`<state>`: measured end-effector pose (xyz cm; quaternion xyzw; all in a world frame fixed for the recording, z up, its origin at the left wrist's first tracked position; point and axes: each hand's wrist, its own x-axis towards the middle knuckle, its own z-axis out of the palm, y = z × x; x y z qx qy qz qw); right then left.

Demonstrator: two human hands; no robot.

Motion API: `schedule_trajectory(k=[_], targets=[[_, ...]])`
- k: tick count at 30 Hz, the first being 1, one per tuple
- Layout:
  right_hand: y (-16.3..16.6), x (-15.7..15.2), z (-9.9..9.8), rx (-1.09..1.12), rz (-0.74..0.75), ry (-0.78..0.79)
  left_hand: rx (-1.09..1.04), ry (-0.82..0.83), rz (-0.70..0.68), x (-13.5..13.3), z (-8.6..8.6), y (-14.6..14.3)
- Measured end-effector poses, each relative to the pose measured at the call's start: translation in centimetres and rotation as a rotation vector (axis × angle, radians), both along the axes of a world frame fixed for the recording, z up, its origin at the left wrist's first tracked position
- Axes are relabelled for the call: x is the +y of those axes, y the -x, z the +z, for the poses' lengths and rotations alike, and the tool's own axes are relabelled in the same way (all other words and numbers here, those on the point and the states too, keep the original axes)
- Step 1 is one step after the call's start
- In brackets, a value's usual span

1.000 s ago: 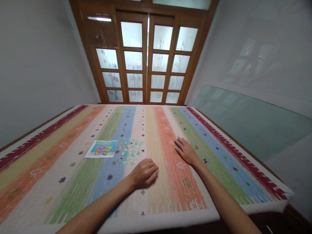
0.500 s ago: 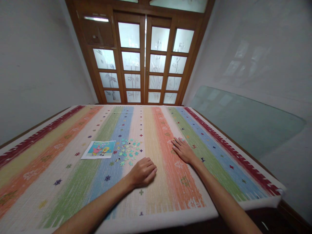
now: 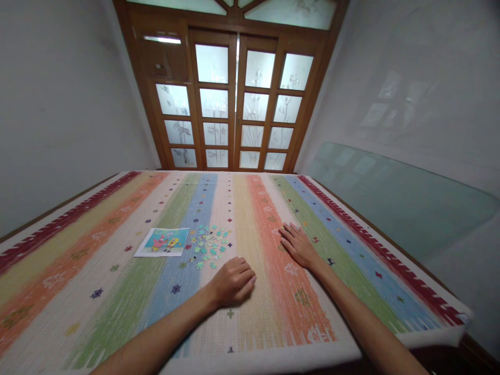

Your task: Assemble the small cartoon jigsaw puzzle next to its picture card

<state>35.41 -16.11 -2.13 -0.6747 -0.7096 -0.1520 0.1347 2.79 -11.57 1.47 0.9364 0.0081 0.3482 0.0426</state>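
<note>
My left hand [image 3: 233, 283] rests on the striped cloth [image 3: 117, 307] with its fingers curled under in a loose fist; nothing shows in it. Just beyond it, to the left, lies a scatter of several small turquoise puzzle pieces [image 3: 208, 243]. A cartoon picture card [image 3: 163, 241] lies flat to the left of the pieces. My right hand [image 3: 298, 243] lies palm down on the orange stripe with its fingers stretched out flat, holding nothing.
The striped cloth covers a large table whose near edge runs across the bottom of the view. A wooden door with frosted glass panes [image 3: 234, 99] stands behind it. A glass sheet [image 3: 394, 192] leans against the right wall.
Both hands stay where they were on the cloth. Only the view has shifted slightly.
</note>
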Motion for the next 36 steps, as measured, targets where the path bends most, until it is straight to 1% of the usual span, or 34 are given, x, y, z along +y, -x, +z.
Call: schedule_trajectory(k=[7, 12, 17, 21, 24, 27, 31, 36], targets=[[0.5, 0.1, 0.3, -0.014, -0.001, -0.045, 0.037, -0.042, 0.003, 0.1, 0.1, 0.2], [1.0, -0.2, 1.0, -0.045, 0.027, -0.052, 0.062, -0.117, -0.011, 0.4, -0.2, 0.2], [1.4, -0.5, 1.6, -0.076, 0.039, -0.062, 0.076, -0.154, -0.025, 0.4, -0.2, 0.1], [1.7, -0.5, 2.0, -0.062, 0.052, -0.065, 0.098, -0.163, -0.02, 0.5, 0.0, 0.1], [2.4, -0.6, 2.2, -0.028, 0.077, -0.072, 0.101, -0.164, 0.008, 0.9, 0.1, 0.3], [3.6, -0.5, 2.1, 0.005, 0.124, -0.082, 0.09, -0.144, 0.049, 1.9, 0.3, 0.7], [5.3, 0.1, 2.4, 0.043, 0.196, -0.097, 0.045, -0.09, 0.102, 4.3, 0.9, 1.4], [7.1, 1.6, 4.0, 0.142, 0.273, -0.118, -0.052, 0.017, 0.282, 8.6, 2.0, 3.1]])
